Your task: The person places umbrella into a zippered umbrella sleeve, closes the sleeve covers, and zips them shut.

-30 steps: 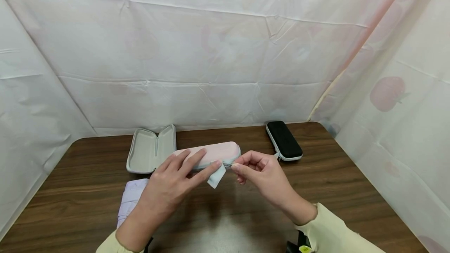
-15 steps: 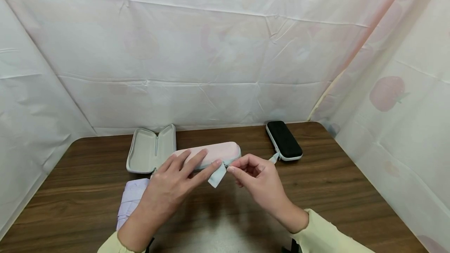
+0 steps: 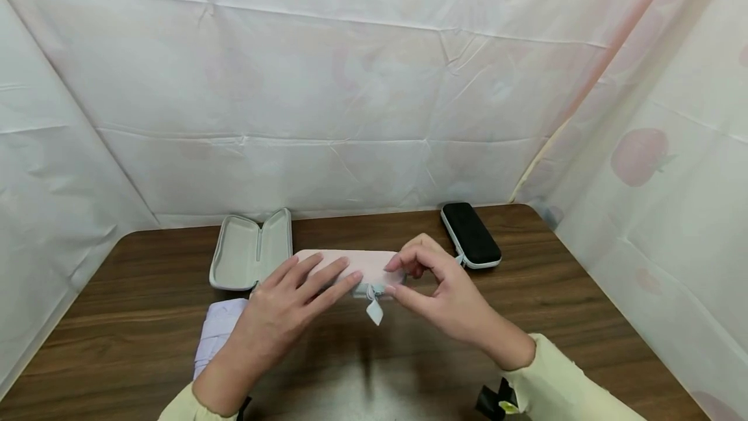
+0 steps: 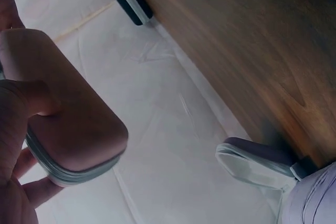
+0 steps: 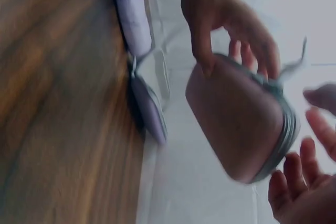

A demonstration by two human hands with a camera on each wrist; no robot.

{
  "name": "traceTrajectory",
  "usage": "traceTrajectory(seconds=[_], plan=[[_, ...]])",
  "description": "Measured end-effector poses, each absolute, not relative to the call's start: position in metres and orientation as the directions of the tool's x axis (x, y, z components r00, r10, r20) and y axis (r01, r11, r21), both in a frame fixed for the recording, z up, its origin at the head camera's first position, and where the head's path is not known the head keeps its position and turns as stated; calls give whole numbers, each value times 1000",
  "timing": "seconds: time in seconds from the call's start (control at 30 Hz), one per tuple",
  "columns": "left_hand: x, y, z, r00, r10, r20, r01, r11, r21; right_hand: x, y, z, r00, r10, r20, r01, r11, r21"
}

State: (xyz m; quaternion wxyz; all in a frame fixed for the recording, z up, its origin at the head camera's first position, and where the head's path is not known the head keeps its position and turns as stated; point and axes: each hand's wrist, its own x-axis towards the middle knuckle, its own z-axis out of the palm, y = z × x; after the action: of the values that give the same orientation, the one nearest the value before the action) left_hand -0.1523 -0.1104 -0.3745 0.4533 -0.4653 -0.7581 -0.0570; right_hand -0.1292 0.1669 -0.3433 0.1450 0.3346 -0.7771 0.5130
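A pink zip case (image 3: pixel 374 265) with a grey-blue zipper edge is held up off the table by my left hand (image 3: pixel 280 304). In the left wrist view, my left thumb lies across one pink face (image 4: pixel 79 124) while fingers reach round the opposite side. From the zipper hangs a pale blue fabric pull tab (image 3: pixel 375 312). At the case's right end is my right hand (image 3: pixel 450 288), its thumb and index finger spread apart and curved, beside the zipper. The right wrist view shows its fingers (image 5: pixel 294 174) close to the case's edge, the thumb apart from it.
An unfolded case (image 3: pixel 236 255) with a pale grey interior stands at the back left of the wooden table (image 3: pixel 146 317). A lavender fabric roll (image 3: pixel 219 330) lies in front of it. At the back right lies a black case (image 3: pixel 470 232). Pale curtains enclose the table.
My right thumb and index finger have parted from their pinch at the zipper and moved up onto the case's right end. The case has levelled, and its pull tab now hangs straight down.
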Motion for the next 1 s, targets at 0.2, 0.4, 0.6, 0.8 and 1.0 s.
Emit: traceTrajectory(seconds=[0.2, 0.4, 0.6, 0.8, 1.0], plan=[[-153, -110, -370, -121, 650, 750, 785, 524, -329, -135, 178, -336, -671, -533, 516, -713, 275, -644], [-154, -108, -364, -61, 628, 776, 808, 487, -331, -137, 178, -337, -591, -627, 507, -770, 251, -587], [-158, -107, -365, -42, 602, 797, 840, 454, -298, -136, 175, -339, -465, -621, 631, -879, 238, -414], [-163, -110, -372, -149, 604, 783, 873, 453, -184, -134, 171, -337, -376, -579, 724, -927, 241, -289], [-163, -110, -372, -279, 584, 762, 840, 533, -101, -135, 169, -339, -399, -532, 747, -914, 294, -279]])
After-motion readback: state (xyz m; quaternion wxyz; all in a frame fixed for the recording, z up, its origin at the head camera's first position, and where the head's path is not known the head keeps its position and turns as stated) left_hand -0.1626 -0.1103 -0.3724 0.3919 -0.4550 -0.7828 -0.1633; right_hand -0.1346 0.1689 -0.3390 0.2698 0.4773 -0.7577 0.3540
